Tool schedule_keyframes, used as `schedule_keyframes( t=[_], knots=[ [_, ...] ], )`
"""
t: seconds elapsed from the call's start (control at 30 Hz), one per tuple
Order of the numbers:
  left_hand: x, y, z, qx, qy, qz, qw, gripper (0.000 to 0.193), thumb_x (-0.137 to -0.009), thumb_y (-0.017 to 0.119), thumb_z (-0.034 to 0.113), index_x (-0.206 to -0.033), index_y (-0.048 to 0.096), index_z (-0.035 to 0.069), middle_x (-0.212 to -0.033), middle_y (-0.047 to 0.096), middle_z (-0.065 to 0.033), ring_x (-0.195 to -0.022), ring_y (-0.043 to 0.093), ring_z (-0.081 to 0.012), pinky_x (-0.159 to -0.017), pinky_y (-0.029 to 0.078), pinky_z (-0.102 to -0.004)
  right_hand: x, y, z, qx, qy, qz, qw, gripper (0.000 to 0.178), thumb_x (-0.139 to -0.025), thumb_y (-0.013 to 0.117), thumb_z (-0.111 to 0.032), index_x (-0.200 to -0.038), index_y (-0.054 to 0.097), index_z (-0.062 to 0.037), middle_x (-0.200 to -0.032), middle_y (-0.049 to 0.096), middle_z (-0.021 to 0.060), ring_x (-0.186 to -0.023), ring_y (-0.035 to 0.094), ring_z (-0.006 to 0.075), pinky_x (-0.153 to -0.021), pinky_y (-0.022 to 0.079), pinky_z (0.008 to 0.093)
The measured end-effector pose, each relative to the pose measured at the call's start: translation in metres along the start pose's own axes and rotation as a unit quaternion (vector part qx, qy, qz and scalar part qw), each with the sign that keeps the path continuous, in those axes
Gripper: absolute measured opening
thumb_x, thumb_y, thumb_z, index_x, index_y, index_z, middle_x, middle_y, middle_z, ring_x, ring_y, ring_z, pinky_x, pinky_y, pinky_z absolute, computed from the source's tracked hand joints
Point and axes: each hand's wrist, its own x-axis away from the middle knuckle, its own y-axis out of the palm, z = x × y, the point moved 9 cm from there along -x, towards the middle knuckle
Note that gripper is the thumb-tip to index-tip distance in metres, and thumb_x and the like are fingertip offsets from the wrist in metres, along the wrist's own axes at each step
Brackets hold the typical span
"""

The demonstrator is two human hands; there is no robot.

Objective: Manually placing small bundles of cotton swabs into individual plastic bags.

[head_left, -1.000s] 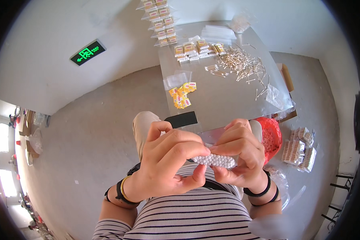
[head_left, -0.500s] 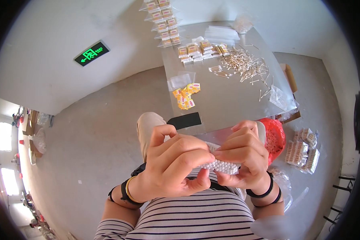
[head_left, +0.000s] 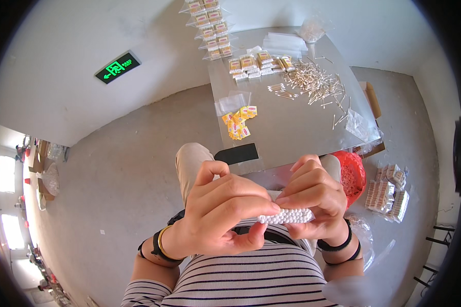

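Observation:
A small pack of cotton swabs [head_left: 288,216] is held in front of my striped shirt, its white tips facing me in tight rows. My left hand [head_left: 225,207] pinches its left end, with fingertips along the upper edge and the thumb below. At its right end my right hand [head_left: 315,197] is closed on it, thumb on top and fingers curled around. The back of the pack is hidden behind my fingers. Beyond my hands stands a metal table [head_left: 287,115] with a heap of loose swabs [head_left: 317,83] and yellow printed cards [head_left: 236,123].
Filled swab packs [head_left: 248,64] and clear plastic bags [head_left: 287,43] lie at the table's back. Bagged packs [head_left: 210,28] are stacked at the far left. A red bag [head_left: 351,179] stands by my right knee. More bundled packs [head_left: 389,192] rest on the floor at right.
The pack has turned slightly, levelling out so that its row of tips shows more fully. My left thumb has dropped a little away from it; both hands otherwise stay in place.

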Motion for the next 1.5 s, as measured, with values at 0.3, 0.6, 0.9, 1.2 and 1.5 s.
schedule_keyframes(
  t=[0.3, 0.6, 0.9, 1.2, 1.5],
  knots=[
    [0.002, -0.002, 0.002, -0.005, 0.007, 0.020, 1.000, 0.019, -0.082, 0.076, 0.018, -0.096, 0.063, 0.014, -0.085, 0.071, 0.0036, -0.074, 0.070, -0.0110, -0.072, 0.036, -0.0304, -0.001, 0.001, -0.001, -0.022, -0.006, -0.016, 1.000, 0.029, -0.074, 0.082, -0.018, -0.101, 0.076, -0.0079, -0.096, 0.071, 0.0022, -0.083, 0.060, 0.0186, -0.081, 0.043, 0.0365],
    [0.004, -0.002, 0.001, -0.008, 0.003, 0.017, 1.000, 0.021, -0.080, 0.075, 0.014, -0.098, 0.063, 0.013, -0.086, 0.071, 0.0022, -0.075, 0.069, -0.0114, -0.073, 0.037, -0.0314, -0.002, 0.002, -0.002, -0.013, 0.007, -0.012, 1.000, 0.030, -0.072, 0.083, -0.016, -0.099, 0.075, -0.0081, -0.092, 0.070, 0.0028, -0.080, 0.061, 0.0193, -0.080, 0.043, 0.0351],
    [-0.002, 0.005, -0.005, -0.029, -0.036, -0.001, 0.999, 0.029, -0.073, 0.076, 0.011, -0.100, 0.063, 0.011, -0.086, 0.071, 0.0003, -0.074, 0.066, -0.0135, -0.078, 0.039, -0.0324, 0.001, 0.002, 0.005, 0.043, 0.059, 0.032, 0.997, 0.026, -0.072, 0.082, -0.015, -0.095, 0.073, -0.0079, -0.085, 0.066, 0.0029, -0.076, 0.061, 0.0205, -0.079, 0.043, 0.0344],
    [-0.002, 0.006, -0.011, -0.037, -0.054, 0.051, 0.997, 0.024, -0.070, 0.069, 0.005, -0.093, 0.062, 0.011, -0.081, 0.066, 0.0014, -0.068, 0.061, -0.0141, -0.073, 0.036, -0.0333, 0.000, 0.004, -0.002, 0.123, 0.042, 0.043, 0.991, 0.027, -0.069, 0.082, -0.015, -0.093, 0.072, -0.0074, -0.085, 0.066, 0.0029, -0.075, 0.061, 0.0216, -0.079, 0.044, 0.0356],
    [0.001, 0.006, -0.020, 0.039, -0.080, 0.050, 0.995, 0.024, -0.071, 0.070, 0.003, -0.094, 0.065, 0.011, -0.083, 0.068, 0.0003, -0.070, 0.062, -0.0148, -0.075, 0.036, -0.0315, 0.004, 0.004, 0.008, 0.044, 0.093, 0.052, 0.993, 0.026, -0.071, 0.081, -0.010, -0.095, 0.072, -0.0056, -0.086, 0.068, 0.0049, -0.077, 0.062, 0.0216, -0.079, 0.045, 0.0345]
  ],
)
